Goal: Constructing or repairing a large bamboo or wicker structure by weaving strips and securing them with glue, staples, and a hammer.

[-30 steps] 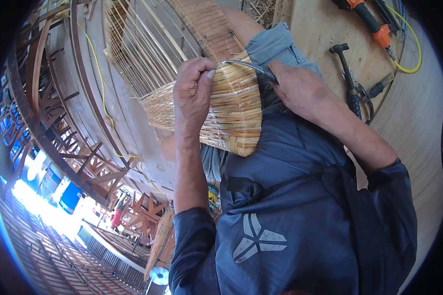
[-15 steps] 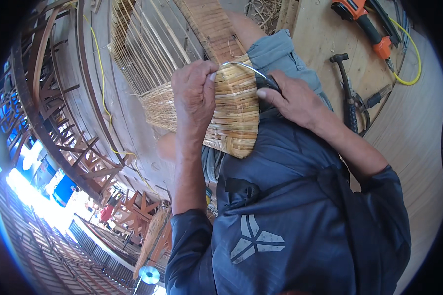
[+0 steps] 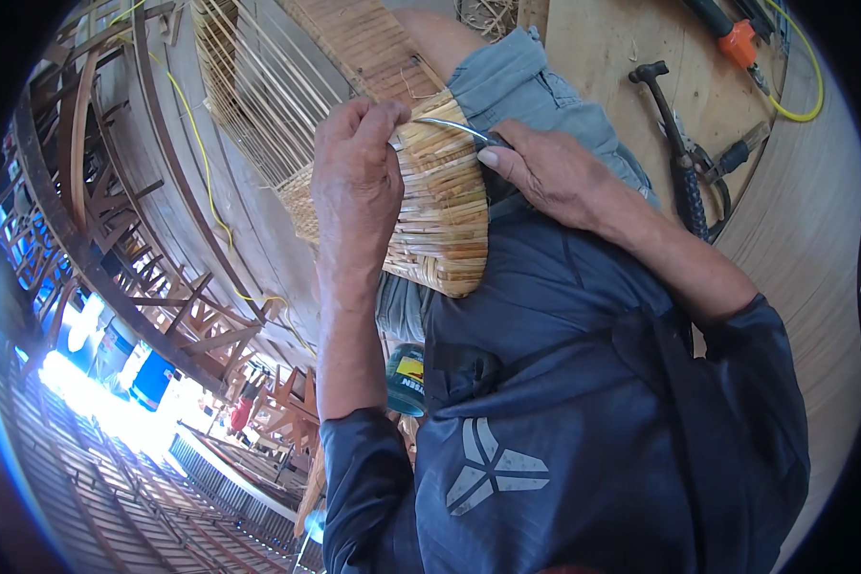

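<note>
A woven rattan piece (image 3: 450, 220) rests across my legs, with a wooden board (image 3: 364, 43) and bare thin rods (image 3: 268, 86) extending from its upper part. My left hand (image 3: 354, 172) is closed at the top edge of the weave, fingertips pinched; what they pinch is too small to make out. My right hand (image 3: 545, 172) grips the dark handle of a curved metal tool (image 3: 445, 122), whose shiny tip reaches the weave right beside my left fingertips.
On plywood (image 3: 603, 38) at right lie a hammer (image 3: 679, 163), another tool (image 3: 727, 153) and an orange-black power tool (image 3: 737, 43) with yellow hose (image 3: 813, 96). A green can (image 3: 407, 378) sits by my left forearm. Wooden frames (image 3: 77, 163) and a yellow cord (image 3: 196, 124) are at left.
Both my hands, the tool and the woven piece have shifted up and left in the view. My left fingers are more bunched at the edge. More of the green can shows.
</note>
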Available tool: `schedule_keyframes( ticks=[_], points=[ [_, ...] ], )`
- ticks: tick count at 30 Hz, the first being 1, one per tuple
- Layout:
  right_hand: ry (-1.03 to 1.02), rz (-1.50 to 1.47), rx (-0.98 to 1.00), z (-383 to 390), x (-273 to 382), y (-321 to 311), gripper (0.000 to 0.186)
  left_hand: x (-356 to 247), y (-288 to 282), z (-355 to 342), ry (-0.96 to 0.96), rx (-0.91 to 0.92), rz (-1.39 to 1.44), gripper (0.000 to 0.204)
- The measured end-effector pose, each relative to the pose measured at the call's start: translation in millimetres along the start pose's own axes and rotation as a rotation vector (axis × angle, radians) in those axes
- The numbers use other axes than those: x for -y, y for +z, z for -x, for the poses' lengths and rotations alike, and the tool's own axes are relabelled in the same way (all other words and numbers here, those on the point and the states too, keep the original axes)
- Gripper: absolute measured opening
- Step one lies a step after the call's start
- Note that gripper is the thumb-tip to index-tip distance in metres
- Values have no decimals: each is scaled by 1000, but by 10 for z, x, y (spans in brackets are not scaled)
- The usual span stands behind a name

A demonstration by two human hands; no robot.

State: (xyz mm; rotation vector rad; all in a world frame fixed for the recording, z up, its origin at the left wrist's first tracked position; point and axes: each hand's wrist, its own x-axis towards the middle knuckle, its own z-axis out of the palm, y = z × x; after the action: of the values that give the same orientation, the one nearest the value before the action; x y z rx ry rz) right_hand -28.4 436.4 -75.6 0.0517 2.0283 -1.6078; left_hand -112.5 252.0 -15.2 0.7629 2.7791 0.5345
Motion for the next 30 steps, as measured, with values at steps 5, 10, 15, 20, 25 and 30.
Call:
schedule_keyframes(
  ticks=[5,10,15,20,25,30],
  points=[
    [-7,90,-64,33,33,68,38,1,11,5,-29,16,28,33],
    [130,224,-42,48,278,10,37,21,18,-7,3,2,55,32],
    [244,155,-16,19,465,-8,38,69,7,-27,51,-11,79,31],
    [262,280,33,-36,579,-84,39,116,19,-14,73,-13,63,32],
    [236,399,39,-69,503,-144,39,130,5,-22,63,16,59,31],
    [255,154,258,-218,237,-296,36,149,-14,-44,80,50,55,32]
  ],
)
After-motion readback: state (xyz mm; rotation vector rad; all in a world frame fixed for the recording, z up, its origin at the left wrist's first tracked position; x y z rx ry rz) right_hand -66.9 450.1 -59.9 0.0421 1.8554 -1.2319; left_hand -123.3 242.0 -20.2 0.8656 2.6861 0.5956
